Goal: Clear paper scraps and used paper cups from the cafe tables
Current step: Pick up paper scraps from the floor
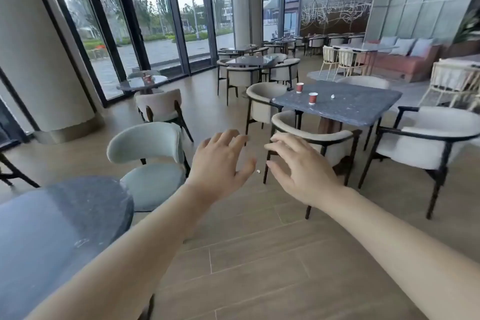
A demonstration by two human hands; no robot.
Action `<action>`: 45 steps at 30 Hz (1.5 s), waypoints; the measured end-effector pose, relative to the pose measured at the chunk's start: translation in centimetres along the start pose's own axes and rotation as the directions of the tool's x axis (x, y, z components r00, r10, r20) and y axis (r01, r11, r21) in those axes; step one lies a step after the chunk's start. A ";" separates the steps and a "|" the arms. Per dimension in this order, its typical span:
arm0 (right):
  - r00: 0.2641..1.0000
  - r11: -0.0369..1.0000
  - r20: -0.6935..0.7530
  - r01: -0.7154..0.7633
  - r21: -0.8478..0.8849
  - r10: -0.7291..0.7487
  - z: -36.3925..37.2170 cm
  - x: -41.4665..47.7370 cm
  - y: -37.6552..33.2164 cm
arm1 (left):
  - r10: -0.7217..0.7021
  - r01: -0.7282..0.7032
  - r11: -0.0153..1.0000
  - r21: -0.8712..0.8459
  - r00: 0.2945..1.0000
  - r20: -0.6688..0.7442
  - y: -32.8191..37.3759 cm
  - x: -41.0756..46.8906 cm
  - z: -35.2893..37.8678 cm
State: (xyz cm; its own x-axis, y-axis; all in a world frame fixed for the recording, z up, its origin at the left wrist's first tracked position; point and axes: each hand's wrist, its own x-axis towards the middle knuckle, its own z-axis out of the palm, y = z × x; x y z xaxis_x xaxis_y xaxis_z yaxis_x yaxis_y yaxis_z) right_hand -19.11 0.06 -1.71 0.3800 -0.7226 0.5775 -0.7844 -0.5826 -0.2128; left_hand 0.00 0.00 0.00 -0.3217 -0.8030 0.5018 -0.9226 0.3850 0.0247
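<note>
Two red paper cups stand on the grey square table (358, 109) ahead to the right: one cup (299, 87) near the far left corner, the other cup (313, 98) closer to me. A small white paper scrap (332, 96) lies on that table to their right. Another tiny scrap (258, 171) lies on the wooden floor between my hands. My left hand (220, 163) and my right hand (298, 166) are stretched out in front of me, fingers spread, holding nothing. A red cup (147, 78) also stands on a round table by the windows.
A round grey table (78, 215) sits at my lower left with a pale green chair (150, 161) behind it. Beige armchairs (428, 143) surround the square table. More tables and chairs fill the room behind. Glass doors and a column (39, 47) are on the left.
</note>
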 end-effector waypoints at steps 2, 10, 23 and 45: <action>0.998 0.998 -0.024 -0.056 0.008 0.057 0.2 -1.2 1.8 | 0.044 -0.044 0.999 0.018 0.998 0.039 1.8 1.2 1.9; 0.975 0.974 0.073 -0.215 0.075 0.209 1.8 -6.4 9.4 | 0.011 -0.001 0.996 -0.084 0.993 0.118 6.4 2.9 8.9; 0.922 0.941 0.344 -0.261 0.214 0.177 11.4 -6.1 11.2 | -0.221 0.265 0.960 -0.094 0.917 0.333 2.2 -0.3 16.8; 0.820 0.817 0.502 -0.474 0.327 0.276 31.8 15.4 17.4 | -0.137 0.376 0.899 -0.225 0.730 0.669 -21.2 12.9 30.3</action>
State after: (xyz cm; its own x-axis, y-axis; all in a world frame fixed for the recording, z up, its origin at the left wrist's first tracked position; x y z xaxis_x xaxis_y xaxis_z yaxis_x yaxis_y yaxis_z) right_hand -11.32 -33.00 -21.59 0.3414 -0.9397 0.0194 -0.6615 -0.2549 -0.7053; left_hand 8.94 -32.32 -20.23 -0.2508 -0.9437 -0.2156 -0.9021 0.1471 0.4056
